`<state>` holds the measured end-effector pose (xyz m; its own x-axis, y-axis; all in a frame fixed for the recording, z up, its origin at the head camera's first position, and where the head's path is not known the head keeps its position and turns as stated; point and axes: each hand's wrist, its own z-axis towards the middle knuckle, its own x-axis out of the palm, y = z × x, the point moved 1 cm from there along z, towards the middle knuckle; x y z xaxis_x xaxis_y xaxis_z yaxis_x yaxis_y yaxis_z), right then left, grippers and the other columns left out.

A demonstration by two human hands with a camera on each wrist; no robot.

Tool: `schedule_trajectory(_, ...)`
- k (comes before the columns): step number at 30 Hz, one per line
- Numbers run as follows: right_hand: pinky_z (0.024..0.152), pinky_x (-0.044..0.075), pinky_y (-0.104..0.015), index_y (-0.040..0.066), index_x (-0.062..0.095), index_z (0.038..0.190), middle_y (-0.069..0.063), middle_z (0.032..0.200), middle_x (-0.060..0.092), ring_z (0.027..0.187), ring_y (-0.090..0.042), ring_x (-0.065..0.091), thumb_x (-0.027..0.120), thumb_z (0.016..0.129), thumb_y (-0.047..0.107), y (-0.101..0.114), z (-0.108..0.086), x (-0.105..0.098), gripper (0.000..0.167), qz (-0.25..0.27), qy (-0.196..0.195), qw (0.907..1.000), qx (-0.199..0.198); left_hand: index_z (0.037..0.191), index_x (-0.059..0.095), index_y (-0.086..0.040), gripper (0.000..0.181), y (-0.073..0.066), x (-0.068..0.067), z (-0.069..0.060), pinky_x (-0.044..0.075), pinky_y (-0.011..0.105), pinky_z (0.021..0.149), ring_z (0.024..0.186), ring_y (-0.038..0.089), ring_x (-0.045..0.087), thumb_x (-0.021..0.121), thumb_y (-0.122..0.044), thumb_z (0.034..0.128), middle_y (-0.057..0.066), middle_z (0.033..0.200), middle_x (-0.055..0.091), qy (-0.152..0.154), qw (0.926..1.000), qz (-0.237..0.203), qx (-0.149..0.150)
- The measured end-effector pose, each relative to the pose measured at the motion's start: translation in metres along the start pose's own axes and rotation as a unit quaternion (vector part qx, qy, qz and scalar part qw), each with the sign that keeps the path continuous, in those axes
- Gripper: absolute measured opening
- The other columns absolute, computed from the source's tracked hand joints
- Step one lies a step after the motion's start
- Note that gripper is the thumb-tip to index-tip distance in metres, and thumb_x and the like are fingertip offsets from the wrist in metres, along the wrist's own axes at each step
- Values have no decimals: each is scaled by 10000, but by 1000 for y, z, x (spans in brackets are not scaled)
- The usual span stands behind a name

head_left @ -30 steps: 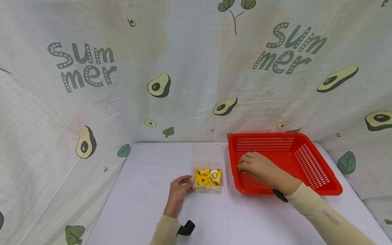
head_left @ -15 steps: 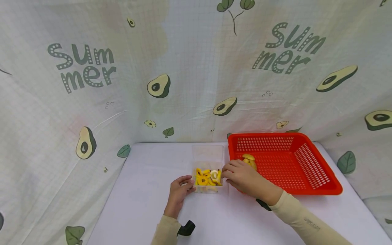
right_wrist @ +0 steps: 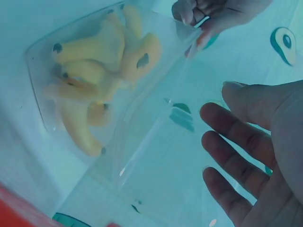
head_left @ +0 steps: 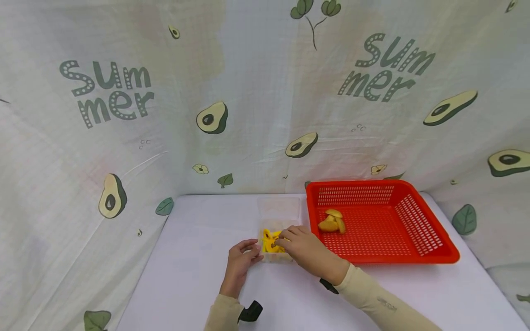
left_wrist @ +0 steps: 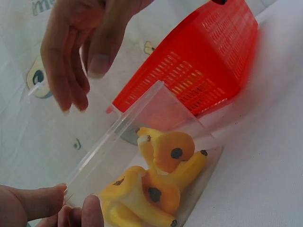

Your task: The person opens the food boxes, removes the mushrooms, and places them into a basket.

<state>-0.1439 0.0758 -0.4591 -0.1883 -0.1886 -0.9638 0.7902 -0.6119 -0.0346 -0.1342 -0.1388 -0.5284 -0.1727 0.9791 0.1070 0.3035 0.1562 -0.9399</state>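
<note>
A clear plastic box (head_left: 276,259) with its lid tipped back stands on the table. Inside lie several small yellow toy bananas (left_wrist: 191,170) and rounded yellow pieces with dark spots (left_wrist: 174,152). My left hand (head_left: 240,264) pinches the box at its left side, thumb and fingers at the edge. Over the box hovers my right hand (head_left: 312,253); its fingers are loosely spread and hold nothing in the right wrist view. It hides part of the contents from the head camera. The red basket (head_left: 377,225) to the right holds several brownish-yellow rounded pieces (head_left: 328,226).
The white table (head_left: 198,239) extends left of the box and in front of it. A patterned cloth (head_left: 248,92) hangs behind the table and along its sides. The basket's raised left wall stands close beside the box.
My right hand has left the basket and moved left over the box, uncovering the brownish-yellow pieces in the basket. My left hand has stayed at the box.
</note>
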Motion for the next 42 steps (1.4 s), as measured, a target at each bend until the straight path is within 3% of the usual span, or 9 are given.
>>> schedule_trajectory(9,1041,567,-371,178,751,1209,-9,1192,707,1124,-211,633,897,830,129,5,10,17,410,299,305,9988,223,1302,600,178,361,1,-2,0,668,301,765,769,146,663,703,37,986,127,1015,652,103,9999,36,67)
schedule_trajectory(15,1029,573,-353,177,763,1218,-16,1190,713,1114,-209,634,905,819,134,4,14,22,425,317,304,9988,224,1304,597,177,366,1,-2,1,669,302,765,775,143,667,705,30,987,125,1014,659,98,9998,86,115)
schedule_trajectory(34,902,575,-282,172,830,1140,-7,1111,754,1018,-193,641,835,901,135,-5,36,37,242,668,783,9944,234,1289,588,199,355,3,-2,1,663,273,747,775,137,675,693,56,982,114,983,651,142,9997,3,186)
schedule_trajectory(42,843,568,-268,152,823,1136,0,1065,752,960,-177,639,845,888,108,-8,41,42,252,796,627,9948,67,1291,592,194,350,3,-2,0,665,283,756,788,139,673,691,57,984,122,1002,660,171,9996,-4,211)
